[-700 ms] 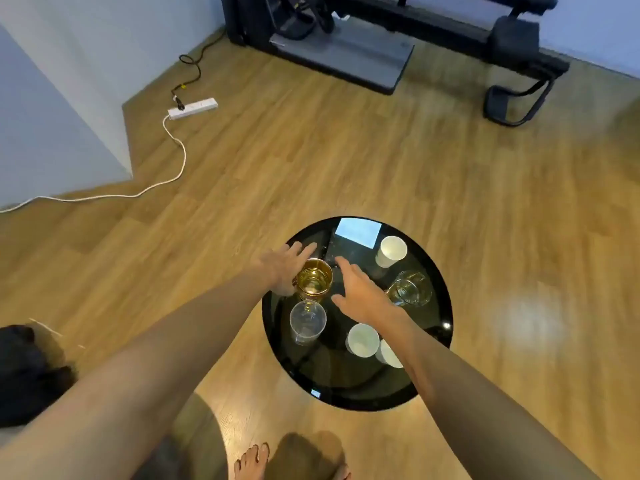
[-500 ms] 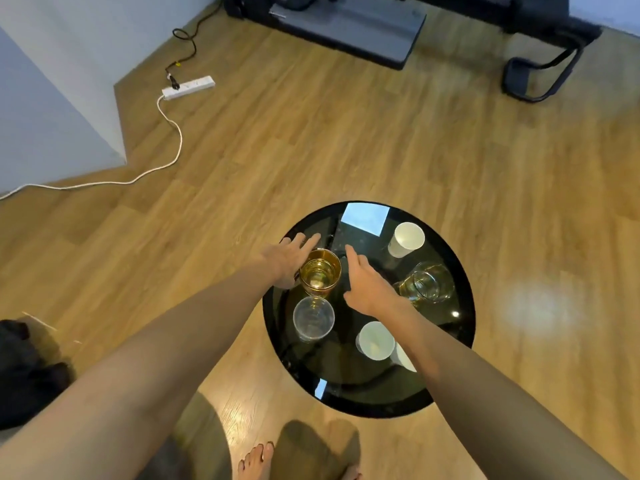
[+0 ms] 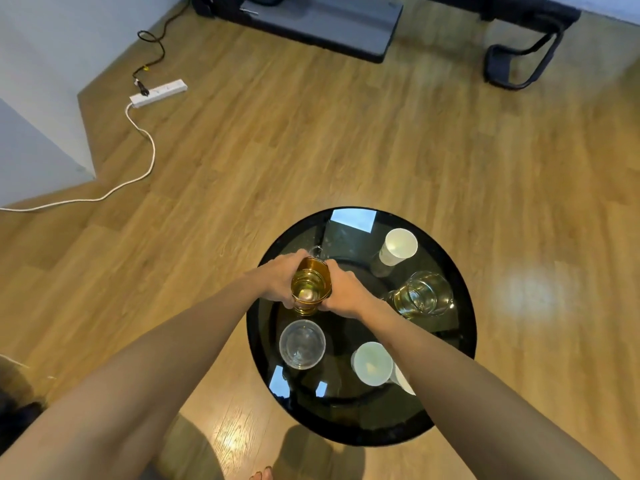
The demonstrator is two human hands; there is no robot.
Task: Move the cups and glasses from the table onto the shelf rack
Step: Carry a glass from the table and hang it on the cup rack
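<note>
An amber glass (image 3: 309, 285) stands on the left part of a round black glass table (image 3: 450, 393). My left hand (image 3: 277, 282) grips it from the left and my right hand (image 3: 343, 289) grips it from the right. A clear tumbler (image 3: 302, 344) stands just nearer to me. A clear glass jug (image 3: 424, 295) stands at the right. A white paper cup (image 3: 398, 245) stands at the far right, and two more white cups (image 3: 372, 363) stand near the front, one partly hidden under my right forearm. No shelf rack is in view.
Wooden floor surrounds the table. A white power strip (image 3: 158, 92) with its cable lies at the far left by a grey wall corner. A dark machine base (image 3: 332, 26) and a black curved leg (image 3: 519, 64) stand at the back. My toes (image 3: 261, 474) show below.
Both hands have closed in on the amber glass from either side and now hold it; before they hovered open beside it. The camera tilted down and moved closer.
</note>
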